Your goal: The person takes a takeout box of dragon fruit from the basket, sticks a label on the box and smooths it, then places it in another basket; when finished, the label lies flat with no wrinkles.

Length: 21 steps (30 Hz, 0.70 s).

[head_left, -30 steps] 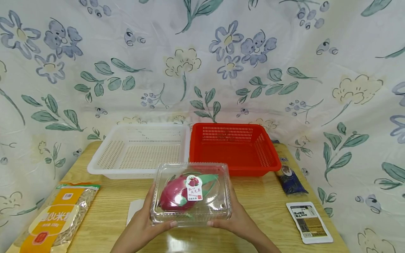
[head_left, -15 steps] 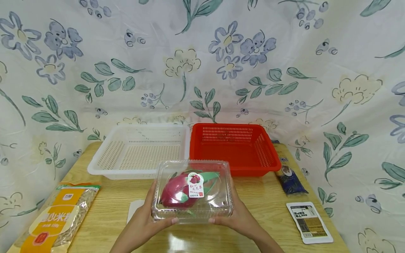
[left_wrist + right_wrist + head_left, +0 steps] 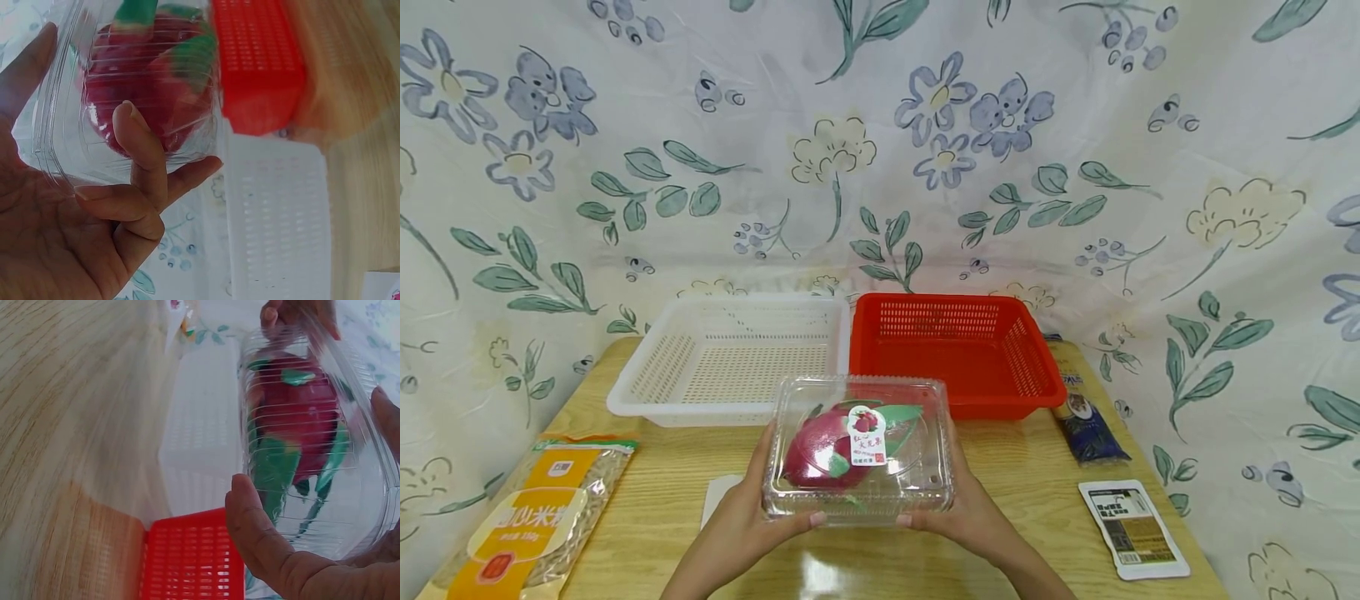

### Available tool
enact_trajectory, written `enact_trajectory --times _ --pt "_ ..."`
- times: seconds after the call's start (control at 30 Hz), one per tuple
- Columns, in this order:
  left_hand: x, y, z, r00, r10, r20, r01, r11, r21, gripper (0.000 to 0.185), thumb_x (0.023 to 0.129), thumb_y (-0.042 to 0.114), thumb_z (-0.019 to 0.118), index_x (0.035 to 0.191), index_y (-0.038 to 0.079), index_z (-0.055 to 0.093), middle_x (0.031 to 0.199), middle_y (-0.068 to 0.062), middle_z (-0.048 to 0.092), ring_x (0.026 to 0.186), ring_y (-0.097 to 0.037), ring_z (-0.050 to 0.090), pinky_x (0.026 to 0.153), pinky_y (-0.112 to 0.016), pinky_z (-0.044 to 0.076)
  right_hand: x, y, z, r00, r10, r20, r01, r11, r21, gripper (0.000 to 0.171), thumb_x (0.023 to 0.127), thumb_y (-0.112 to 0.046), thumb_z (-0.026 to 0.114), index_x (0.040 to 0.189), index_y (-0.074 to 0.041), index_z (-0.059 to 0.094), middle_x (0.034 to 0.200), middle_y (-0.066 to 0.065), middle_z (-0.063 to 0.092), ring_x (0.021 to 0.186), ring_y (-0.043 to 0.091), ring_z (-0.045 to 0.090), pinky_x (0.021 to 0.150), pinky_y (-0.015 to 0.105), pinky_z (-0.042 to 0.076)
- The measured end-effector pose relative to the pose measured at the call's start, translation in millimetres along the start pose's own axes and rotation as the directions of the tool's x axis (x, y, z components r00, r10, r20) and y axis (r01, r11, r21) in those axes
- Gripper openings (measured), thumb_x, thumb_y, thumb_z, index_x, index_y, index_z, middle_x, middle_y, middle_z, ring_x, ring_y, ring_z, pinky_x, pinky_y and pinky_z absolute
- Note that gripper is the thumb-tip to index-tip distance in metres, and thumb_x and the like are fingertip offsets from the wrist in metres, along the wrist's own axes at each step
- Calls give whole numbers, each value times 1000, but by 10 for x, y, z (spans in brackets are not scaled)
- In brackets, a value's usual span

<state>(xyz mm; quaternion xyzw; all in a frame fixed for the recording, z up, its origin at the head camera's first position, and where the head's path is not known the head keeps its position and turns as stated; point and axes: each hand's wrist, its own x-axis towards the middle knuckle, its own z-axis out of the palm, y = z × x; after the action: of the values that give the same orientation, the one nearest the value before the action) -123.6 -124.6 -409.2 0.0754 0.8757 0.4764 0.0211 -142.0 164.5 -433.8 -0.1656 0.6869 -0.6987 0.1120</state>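
Note:
Both hands hold up a clear plastic clamshell box [image 3: 925, 496] in the head view, above the table's middle. Inside, toward the left, lies a pinkish-red dragon fruit [image 3: 816, 454] with green scales. A white label [image 3: 868, 437] with a fruit picture is on the lid. My left hand [image 3: 737, 525] grips the box's left end, its thumb along the near edge. At the opposite end my right hand [image 3: 966, 512] grips it the same way. In the left wrist view, curled left-hand fingers [image 3: 140, 144] support the box's underside. Right-hand fingers [image 3: 256, 528] wrap its bottom in the right wrist view.
Behind the box, a white plastic basket [image 3: 688, 408] and a red basket [image 3: 1000, 406] stand side by side. An orange-labelled bag [image 3: 527, 517] lies at left. A blue packet [image 3: 1086, 429] and a white-edged pouch [image 3: 1135, 529] lie at right. White card [image 3: 718, 492] shows beside the left hand.
The hands have raised the box slightly and shifted it a little to the right, still gripping both ends. Baskets and packets have stayed in place.

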Motion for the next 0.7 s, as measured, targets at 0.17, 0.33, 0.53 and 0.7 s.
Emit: enact_trajectory --times 0.17,0.33,0.53,0.7 --pt "24 10 5 1000 4 2 -4 1000 -5 123 71 41 88 159 39 2 130 -21 63 109 -30 65 90 -58 50 12 3 -20 1000 -23 14 23 1000 7 131 77 -3 84 155 -47 -12 166 8 4 123 44 54 83 43 58" --pt "53 11 -6 1000 16 6 -16 1000 -11 123 72 40 88 159 36 2 132 -22 61 111 -31 64 91 -60 49 30 -5 -35 999 -30 19 30 999 13 129 77 -4 83 155 -46 -10 165 8 7 124 44 54 83 44 58" --pt "90 36 -34 999 33 22 -32 999 -41 122 74 37 87 159 35 1 138 -23 57 116 -35 61 93 -63 47 52 -17 -50 999 -47 -12 46 999 -20 128 76 -5 85 157 -44 -7 164 11 13 127 46 50 82 42 58" --pt "114 64 -47 999 25 39 -23 998 -59 122 74 37 87 160 34 0 140 -23 55 118 -36 60 93 -63 47 68 -29 -65 999 -37 -26 36 999 -31 128 75 -5 85 157 -45 -5 162 13 20 124 46 52 81 42 59"
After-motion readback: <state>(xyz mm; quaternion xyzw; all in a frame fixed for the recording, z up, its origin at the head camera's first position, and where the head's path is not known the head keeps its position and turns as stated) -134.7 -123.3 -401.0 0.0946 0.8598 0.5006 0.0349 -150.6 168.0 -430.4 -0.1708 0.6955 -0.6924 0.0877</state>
